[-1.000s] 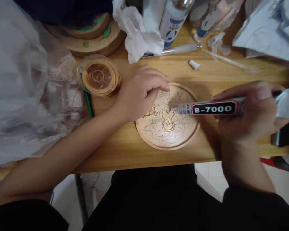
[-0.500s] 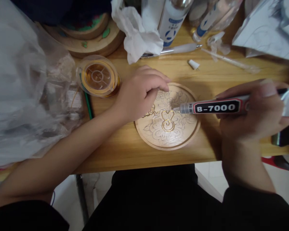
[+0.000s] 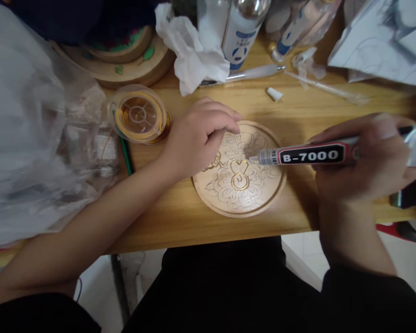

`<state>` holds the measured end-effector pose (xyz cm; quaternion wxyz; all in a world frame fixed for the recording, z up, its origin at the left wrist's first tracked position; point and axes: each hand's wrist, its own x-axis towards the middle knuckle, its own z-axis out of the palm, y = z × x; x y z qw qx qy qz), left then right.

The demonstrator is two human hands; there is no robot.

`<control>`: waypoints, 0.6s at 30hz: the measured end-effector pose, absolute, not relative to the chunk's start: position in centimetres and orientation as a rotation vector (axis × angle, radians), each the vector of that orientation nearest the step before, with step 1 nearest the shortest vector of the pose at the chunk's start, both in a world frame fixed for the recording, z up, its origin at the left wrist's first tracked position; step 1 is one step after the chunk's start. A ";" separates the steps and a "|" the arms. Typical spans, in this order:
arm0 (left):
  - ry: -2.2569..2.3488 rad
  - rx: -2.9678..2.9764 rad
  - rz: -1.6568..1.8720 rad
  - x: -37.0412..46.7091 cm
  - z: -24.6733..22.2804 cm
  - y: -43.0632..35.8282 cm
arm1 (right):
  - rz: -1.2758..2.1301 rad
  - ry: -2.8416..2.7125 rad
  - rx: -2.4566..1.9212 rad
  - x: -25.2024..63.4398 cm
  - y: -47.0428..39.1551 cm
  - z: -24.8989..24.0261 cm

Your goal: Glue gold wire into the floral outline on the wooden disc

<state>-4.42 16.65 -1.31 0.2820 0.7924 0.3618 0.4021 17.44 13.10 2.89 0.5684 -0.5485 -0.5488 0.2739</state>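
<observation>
A round wooden plate [image 3: 211, 203] with a raised rim lies on the table, with a pencilled flower pattern and gold wire outlines on its face. My left hand [image 3: 203, 134] is closed over its upper left edge, the fingertips at the rim; the thumb is partly hidden. In my right hand [image 3: 370, 162] is a B-7000 glue tube [image 3: 310, 155], gripped from the right. Its nozzle points left, over the middle of the plate close to the gold heart-shaped wire [image 3: 239, 166]. I cannot tell whether the tip touches the surface.
Left of the plate stand a spool of gold wire [image 3: 138, 113] and clear plastic bags [image 3: 31, 138]. Behind are a crumpled tissue [image 3: 194, 60], a bottle [image 3: 242, 37], a pen [image 3: 256, 73] and a small white cap [image 3: 274, 94]. The table's front edge runs below the plate.
The view has shifted slightly, so the plate, my left hand and the table items appear a little further left. Both hands keep their hold; the tube stays over the plate.
</observation>
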 end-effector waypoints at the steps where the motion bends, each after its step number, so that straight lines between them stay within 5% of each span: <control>1: 0.971 2.124 1.078 -4.4 -1.3 16.7 | 0.638 -1.306 -1.288 17.5 13.1 2.8; 18: 1.013 2.107 1.041 -4.4 -1.2 16.6 | 0.608 -1.392 -1.225 17.6 12.9 2.6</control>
